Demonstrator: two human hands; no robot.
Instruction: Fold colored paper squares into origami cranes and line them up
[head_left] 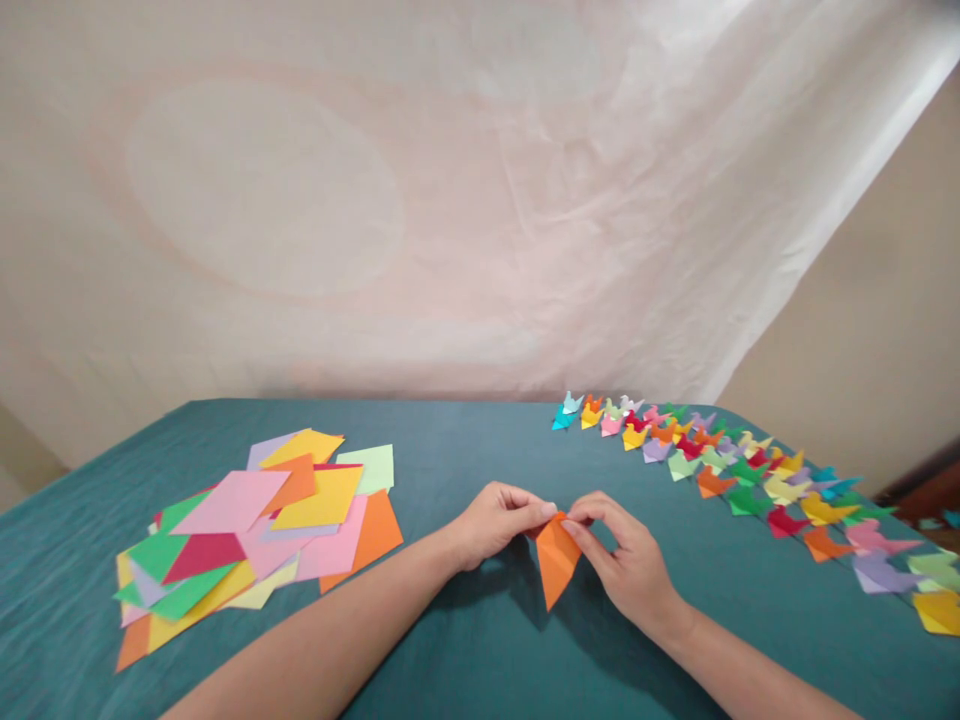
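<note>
An orange folded paper [557, 562] hangs point-down between my two hands, a little above the table. My left hand [501, 522] pinches its upper left edge between thumb and fingers. At the upper right edge, the thumb and fingertips of my right hand [624, 548] are closed on the same paper. A crease runs down its visible face; the side turned away from me is hidden.
A green cloth covers the table [465, 640]. On the left lies a loose heap of coloured paper sheets [232, 500]. Several small folded paper birds [746, 500] stand in rows along the right. A pale sheet [450, 200] hangs behind the table.
</note>
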